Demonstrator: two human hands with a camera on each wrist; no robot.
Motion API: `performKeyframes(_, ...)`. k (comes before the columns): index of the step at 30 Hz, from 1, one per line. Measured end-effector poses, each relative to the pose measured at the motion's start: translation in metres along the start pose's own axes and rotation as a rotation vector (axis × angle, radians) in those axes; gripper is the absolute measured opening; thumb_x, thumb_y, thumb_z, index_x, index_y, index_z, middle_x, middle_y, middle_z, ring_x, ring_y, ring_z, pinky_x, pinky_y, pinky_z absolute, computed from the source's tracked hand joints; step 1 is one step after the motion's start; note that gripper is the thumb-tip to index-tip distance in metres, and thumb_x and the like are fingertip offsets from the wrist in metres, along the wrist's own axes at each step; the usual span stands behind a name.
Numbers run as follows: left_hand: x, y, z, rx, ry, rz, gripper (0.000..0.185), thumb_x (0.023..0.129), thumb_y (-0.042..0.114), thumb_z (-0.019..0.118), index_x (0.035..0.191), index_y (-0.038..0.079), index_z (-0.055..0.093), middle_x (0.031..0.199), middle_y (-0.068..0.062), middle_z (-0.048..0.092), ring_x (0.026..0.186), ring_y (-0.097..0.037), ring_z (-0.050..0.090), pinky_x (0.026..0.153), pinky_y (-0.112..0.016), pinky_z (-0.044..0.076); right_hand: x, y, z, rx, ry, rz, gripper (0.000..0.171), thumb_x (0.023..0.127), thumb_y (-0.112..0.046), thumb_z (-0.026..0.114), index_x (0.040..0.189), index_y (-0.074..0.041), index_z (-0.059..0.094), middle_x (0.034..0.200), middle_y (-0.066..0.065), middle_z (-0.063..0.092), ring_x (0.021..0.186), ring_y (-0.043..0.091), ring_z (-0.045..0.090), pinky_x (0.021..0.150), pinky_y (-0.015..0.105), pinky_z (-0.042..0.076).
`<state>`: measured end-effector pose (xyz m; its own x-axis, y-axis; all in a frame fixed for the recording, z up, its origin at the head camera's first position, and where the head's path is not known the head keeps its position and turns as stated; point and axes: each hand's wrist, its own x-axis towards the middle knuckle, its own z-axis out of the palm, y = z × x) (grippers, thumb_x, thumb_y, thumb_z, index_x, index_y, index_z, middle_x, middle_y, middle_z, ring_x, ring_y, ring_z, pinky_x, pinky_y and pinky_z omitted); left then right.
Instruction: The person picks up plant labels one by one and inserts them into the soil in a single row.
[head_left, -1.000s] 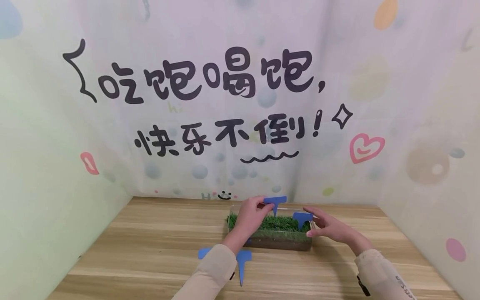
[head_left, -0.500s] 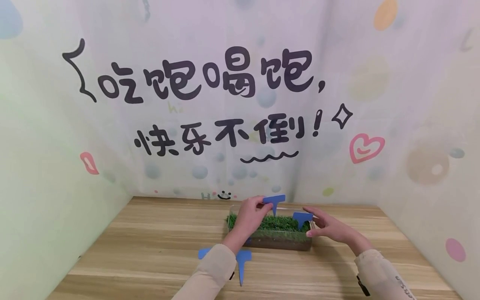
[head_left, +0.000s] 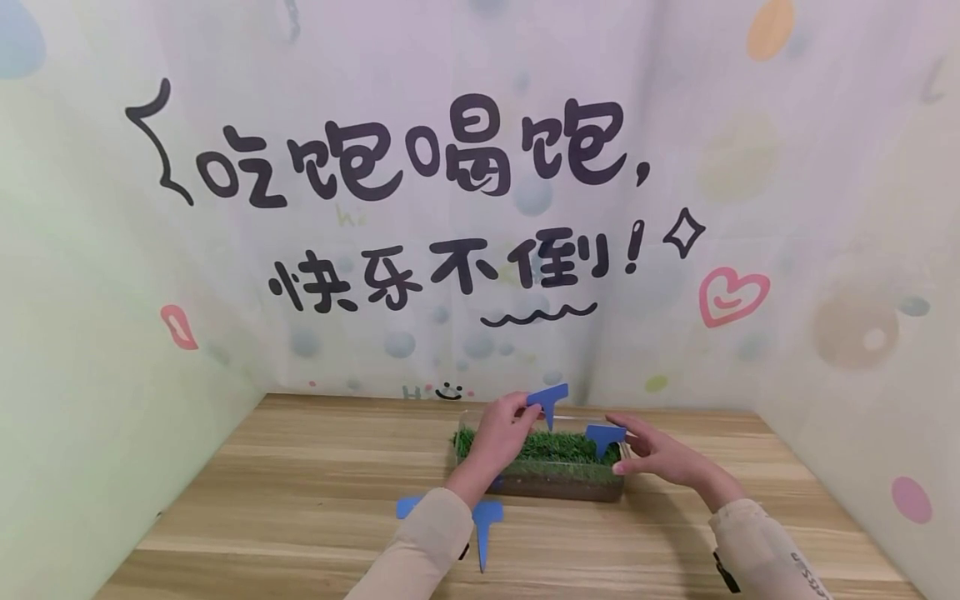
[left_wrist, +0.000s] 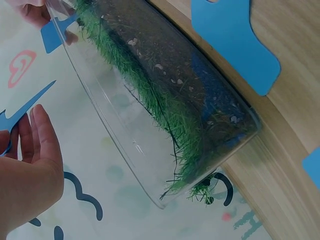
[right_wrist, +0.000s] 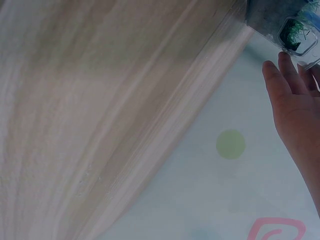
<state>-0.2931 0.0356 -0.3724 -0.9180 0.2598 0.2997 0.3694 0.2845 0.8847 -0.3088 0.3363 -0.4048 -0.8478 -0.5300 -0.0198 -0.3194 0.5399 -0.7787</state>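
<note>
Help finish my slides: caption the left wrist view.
Left fingers pinch a blue marker, tip apart from grass in a clear box.

Right hand (right_wrist: pixel 295 107) and clear box (right_wrist: pixel 267 20) both cut off at the right wrist view's right edge

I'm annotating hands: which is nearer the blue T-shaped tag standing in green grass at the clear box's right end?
Right. The right hand is beside the standing blue tag, on its right; the left hand is farther left, pinching another blue tag.
</note>
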Motion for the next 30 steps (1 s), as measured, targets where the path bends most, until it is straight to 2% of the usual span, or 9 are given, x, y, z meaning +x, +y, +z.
performKeyframes(5,0.001,-0.001,-0.001,0.013,0.017,-0.003,0.022,0.103,0.018,0.056,0.102,0.005,0.073,0.104,-0.014,0.074,0.082,-0.017,0.068,0.068,-0.028,0.051,0.0,0.0,0.0,0.002,0.0,0.0,0.087,0.094,-0.023,0.07,0.158,0.0,0.015,0.162,0.033,0.005,0.145,0.06,0.014,0.115,0.065,0.022)
performKeyframes(9,0.001,-0.002,-0.002,0.029,0.036,0.012,0.021,0.102,0.018,0.058,0.1,0.006,0.075,0.099,-0.012,0.075,0.078,-0.017,0.067,0.063,-0.025,0.048,0.0,-0.001,0.0,-0.005,0.004,0.004,0.086,0.094,-0.023,0.07,0.158,-0.001,0.016,0.162,0.033,0.005,0.145,0.06,0.014,0.115,0.065,0.022)
performKeyframes(17,0.004,-0.008,-0.003,0.025,0.064,0.018,0.019,0.1,0.018,0.061,0.099,0.007,0.076,0.086,-0.009,0.074,0.063,-0.008,0.054,0.055,-0.023,0.042,0.001,0.0,0.0,-0.005,0.008,0.005,0.087,0.094,-0.023,0.07,0.159,-0.002,0.016,0.162,0.033,0.005,0.145,0.06,0.014,0.116,0.065,0.023)
performKeyframes(22,0.005,-0.01,-0.003,0.039,0.078,0.008,0.02,0.1,0.018,0.061,0.097,0.004,0.075,0.076,-0.007,0.069,0.055,-0.009,0.046,0.051,-0.022,0.036,0.001,0.001,0.0,-0.002,0.007,0.005,0.088,0.093,-0.024,0.071,0.159,-0.001,0.016,0.162,0.033,0.005,0.145,0.059,0.014,0.116,0.064,0.022)
performKeyframes(30,0.005,-0.013,-0.002,0.02,0.062,-0.024,0.021,0.102,0.019,0.057,0.099,0.007,0.074,0.075,-0.003,0.064,0.054,-0.012,0.04,0.05,-0.023,0.033,0.001,0.001,0.0,-0.002,0.006,0.002,0.088,0.094,-0.023,0.07,0.159,-0.002,0.016,0.162,0.033,0.004,0.145,0.06,0.014,0.115,0.065,0.022)
